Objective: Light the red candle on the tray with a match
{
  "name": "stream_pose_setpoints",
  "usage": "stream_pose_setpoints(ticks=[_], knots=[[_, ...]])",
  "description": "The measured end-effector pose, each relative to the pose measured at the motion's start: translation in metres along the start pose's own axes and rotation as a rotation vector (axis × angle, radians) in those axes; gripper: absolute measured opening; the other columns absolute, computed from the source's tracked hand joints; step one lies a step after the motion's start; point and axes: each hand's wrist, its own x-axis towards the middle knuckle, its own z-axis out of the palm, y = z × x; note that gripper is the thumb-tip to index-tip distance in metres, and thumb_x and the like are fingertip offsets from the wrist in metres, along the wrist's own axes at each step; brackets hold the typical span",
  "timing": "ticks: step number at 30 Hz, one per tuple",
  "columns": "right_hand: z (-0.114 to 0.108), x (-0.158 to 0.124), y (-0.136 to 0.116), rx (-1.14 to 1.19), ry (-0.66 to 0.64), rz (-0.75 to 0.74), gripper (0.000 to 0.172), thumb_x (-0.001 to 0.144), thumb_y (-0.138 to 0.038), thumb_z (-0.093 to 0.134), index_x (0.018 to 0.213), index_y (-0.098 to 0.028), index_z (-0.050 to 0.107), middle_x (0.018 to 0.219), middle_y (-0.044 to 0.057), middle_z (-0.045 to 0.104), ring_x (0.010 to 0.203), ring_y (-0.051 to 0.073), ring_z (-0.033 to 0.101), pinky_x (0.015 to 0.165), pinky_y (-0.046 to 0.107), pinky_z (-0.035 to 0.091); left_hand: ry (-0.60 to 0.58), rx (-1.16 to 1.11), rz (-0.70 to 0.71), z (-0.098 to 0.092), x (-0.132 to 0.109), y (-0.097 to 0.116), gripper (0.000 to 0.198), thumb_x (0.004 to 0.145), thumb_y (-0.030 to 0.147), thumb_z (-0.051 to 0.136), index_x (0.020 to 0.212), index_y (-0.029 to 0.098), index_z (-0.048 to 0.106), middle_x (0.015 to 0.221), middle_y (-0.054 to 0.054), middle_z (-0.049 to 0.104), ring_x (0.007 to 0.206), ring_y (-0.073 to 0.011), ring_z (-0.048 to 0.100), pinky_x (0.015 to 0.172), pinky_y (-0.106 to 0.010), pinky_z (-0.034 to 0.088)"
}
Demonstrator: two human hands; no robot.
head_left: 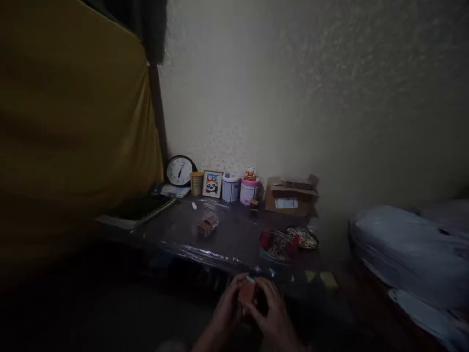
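Observation:
Both hands are together at the bottom middle, in front of the table's near edge. Between them is a small reddish-brown box (247, 291) with a pale strip at its top end. My left hand (229, 303) has its fingers closed on the box's left side. On the other side, my right hand (271, 308) grips it with thumb and fingers. Dim light hides the box's markings. Another small brown box (208, 225), with what looks like clear wrap around it, lies on the dark table (230, 234). A third little dark-brown box (254, 205) is farther back.
Along the wall stand a clock (179, 171), a yellow cup (196, 183), a panda picture frame (212, 184), two tubs (230, 188) and a cardboard box (289, 200). Two patterned dishes (276, 244) lie right. A yellow curtain (73, 122) hangs left; pale bedding (410, 244) is right.

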Motion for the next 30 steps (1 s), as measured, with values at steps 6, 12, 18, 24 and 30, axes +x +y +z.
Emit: stream_pose_setpoints(ticks=[6,12,18,24,30], knots=[[-0.003,0.002,-0.003,0.019,0.021,-0.011,0.04,0.077,-0.026,0.062,0.114,-0.023,0.05,0.11,0.006,0.057,0.103,0.021,0.055,0.088,0.03,0.047,-0.028,0.023,-0.028,-0.003,0.003,-0.001,0.027,0.067,0.028,0.057,0.093,0.021,0.057,0.075,-0.002,0.065,0.056,-0.0139,0.057,0.054,-0.024,0.037],[0.0,-0.001,0.0,0.01,0.025,0.01,0.041,0.077,-0.029,0.061,0.116,-0.021,0.05,0.116,0.008,0.055,0.108,0.022,0.054,0.09,0.03,0.047,-0.02,0.056,-0.02,-0.009,0.005,-0.006,0.031,0.072,0.033,0.055,0.102,0.023,0.054,0.094,-0.003,0.061,0.07,-0.015,0.059,0.058,-0.024,0.041],[0.0,-0.002,0.002,0.008,0.008,0.008,0.042,0.08,-0.031,0.059,0.119,-0.022,0.047,0.117,0.008,0.053,0.109,0.022,0.052,0.091,0.031,0.046,-0.004,0.175,0.044,-0.011,0.005,-0.005,0.033,0.075,0.035,0.053,0.105,0.021,0.056,0.099,-0.005,0.059,0.086,-0.0177,0.055,0.058,-0.021,0.039],[-0.004,0.0,0.001,0.034,0.038,-0.027,0.042,0.078,-0.028,0.06,0.118,-0.022,0.047,0.116,0.008,0.054,0.108,0.021,0.053,0.089,0.03,0.047,-0.024,0.247,0.096,-0.011,0.003,-0.002,0.034,0.073,0.035,0.055,0.103,0.02,0.06,0.102,-0.006,0.064,0.094,-0.0216,0.056,0.072,-0.026,0.041],[-0.005,0.0,0.0,0.034,0.036,-0.029,0.044,0.077,-0.028,0.061,0.118,-0.022,0.047,0.116,0.008,0.054,0.108,0.022,0.052,0.09,0.031,0.046,-0.018,0.343,0.138,-0.014,0.006,0.0,0.035,0.071,0.037,0.058,0.101,0.019,0.062,0.102,-0.007,0.066,0.097,-0.024,0.056,0.081,-0.031,0.04]])
